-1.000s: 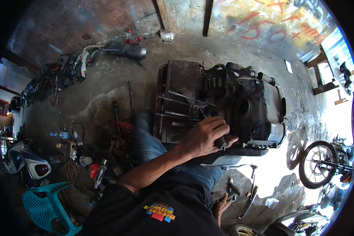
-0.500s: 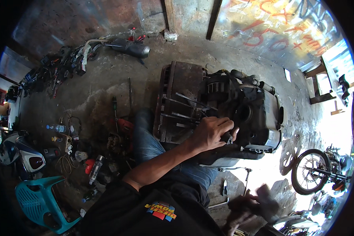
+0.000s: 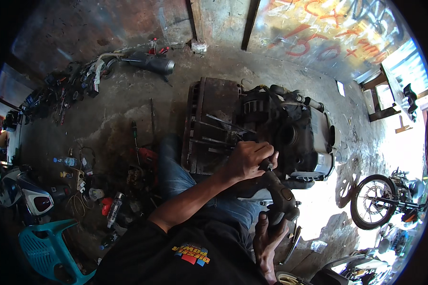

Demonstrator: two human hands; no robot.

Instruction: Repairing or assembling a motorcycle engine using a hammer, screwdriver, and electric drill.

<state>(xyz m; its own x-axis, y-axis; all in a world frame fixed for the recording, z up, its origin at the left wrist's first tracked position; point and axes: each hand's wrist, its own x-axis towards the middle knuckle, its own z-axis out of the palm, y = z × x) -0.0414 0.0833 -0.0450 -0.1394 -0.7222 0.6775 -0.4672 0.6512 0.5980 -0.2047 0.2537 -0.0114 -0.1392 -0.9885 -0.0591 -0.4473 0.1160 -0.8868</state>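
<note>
My left hand (image 3: 252, 160) is closed round a short dark metal rod (image 3: 267, 165) beside the engine (image 3: 295, 135). Its lower end is hidden by my hand. Close to the rod's near end is one end of a dark hammer head (image 3: 281, 192), with a brown oval in its eye; whether they touch I cannot tell. Below the head, my right hand (image 3: 270, 236) grips the hammer, whose handle is mostly hidden. Several metal bars (image 3: 218, 141) lie left of my left hand, against the engine's rusty brown panel (image 3: 221, 95).
Tools and parts litter the floor to the left, near a green plastic chair (image 3: 45, 242) and a scooter (image 3: 33, 197). A black muffler (image 3: 152, 62) lies by the back wall. At right stands a motorcycle wheel (image 3: 374, 202). Bright light falls on the floor there.
My right hand has swung the hammer from the lower right up and left to the rod. The left hand keeps its grip on the rod. The whole view has shifted slightly.
</note>
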